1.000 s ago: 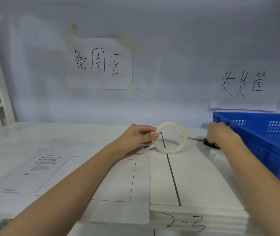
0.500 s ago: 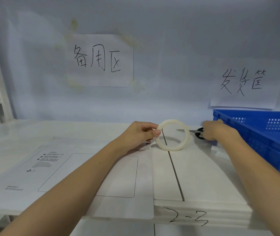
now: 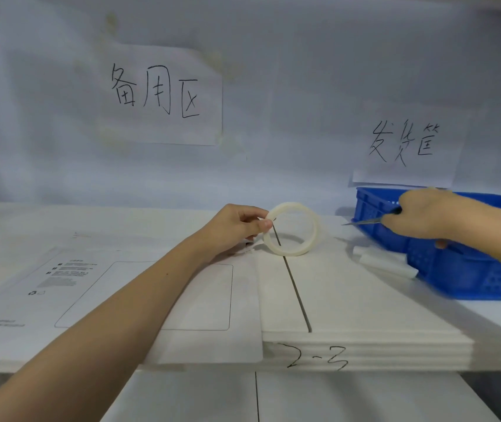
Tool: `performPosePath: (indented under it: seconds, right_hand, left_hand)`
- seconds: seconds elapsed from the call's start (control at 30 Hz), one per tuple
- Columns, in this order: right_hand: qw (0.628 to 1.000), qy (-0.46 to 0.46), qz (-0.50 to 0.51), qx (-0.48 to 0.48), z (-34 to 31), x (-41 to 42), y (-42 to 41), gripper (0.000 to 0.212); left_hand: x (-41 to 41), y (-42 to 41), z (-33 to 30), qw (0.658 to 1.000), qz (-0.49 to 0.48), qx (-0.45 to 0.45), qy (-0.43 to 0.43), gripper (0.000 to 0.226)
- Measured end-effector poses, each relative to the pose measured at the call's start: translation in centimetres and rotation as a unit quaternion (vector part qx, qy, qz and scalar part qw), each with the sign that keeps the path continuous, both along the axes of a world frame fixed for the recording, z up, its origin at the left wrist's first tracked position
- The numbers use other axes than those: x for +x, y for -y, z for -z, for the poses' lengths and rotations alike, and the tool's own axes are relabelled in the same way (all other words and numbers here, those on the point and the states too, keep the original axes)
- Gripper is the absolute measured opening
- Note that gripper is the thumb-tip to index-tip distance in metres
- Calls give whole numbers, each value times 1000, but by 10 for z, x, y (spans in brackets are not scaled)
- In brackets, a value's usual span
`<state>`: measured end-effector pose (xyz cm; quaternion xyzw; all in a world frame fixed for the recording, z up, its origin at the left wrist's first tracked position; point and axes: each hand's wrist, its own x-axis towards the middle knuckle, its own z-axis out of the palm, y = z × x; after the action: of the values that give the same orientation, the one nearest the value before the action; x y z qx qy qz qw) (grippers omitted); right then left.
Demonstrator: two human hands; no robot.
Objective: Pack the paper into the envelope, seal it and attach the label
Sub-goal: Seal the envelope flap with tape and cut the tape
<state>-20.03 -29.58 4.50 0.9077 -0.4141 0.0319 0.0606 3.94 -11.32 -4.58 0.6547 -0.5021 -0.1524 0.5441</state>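
Observation:
A white envelope [image 3: 115,303] with a printed outline and small text lies flat on the table, partly under my left forearm. My left hand [image 3: 237,225] pinches a roll of clear tape [image 3: 292,228] that stands on edge just beyond the envelope's far right corner. My right hand [image 3: 423,216] is raised in front of the blue basket and grips scissors [image 3: 365,221], whose blades point left toward the tape. No loose paper or label can be made out.
A blue plastic basket [image 3: 462,269] stands at the right on the white table [image 3: 365,300]. A small white roll [image 3: 383,261] lies beside its near left wall. Handwritten paper signs [image 3: 164,95] hang on the back wall. "2-3" is written on the table's front edge.
My right hand took the scissors off the table and lifted them up and to the right, in front of the basket. My left hand kept holding the tape roll.

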Motion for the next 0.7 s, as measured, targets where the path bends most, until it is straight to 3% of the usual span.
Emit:
performPosePath:
  seconds: [0.1,0.2,0.37,0.47,0.57,0.7]
  right_hand:
    - [994,18,-25,100,-9,-33,-10,46]
    - [962,9,-32,271,-6,-55,-35,47]
    - [823,-23,-68,563,18,-62,-70,25]
    - [800,-19,-79,594,25,-59,-80,16]
    - [783,45,-71,616,33,-52,-77,37]
    - [749,99,-95,649,38,-34,-84,42]
  left_hand:
    - [1,0,0,1000,3,-2,-2,12]
    - [1,1,0,1000,-6,-5,10,11]
    - [2,2,1,1000,-10,-6,20,10]
    - [1,2,0,1000,-9,-7,17,11]
    - [2,1,-1,1000,-13,-4,20,12]
    - [0,1,-2,1000,-15,-3,27,11]
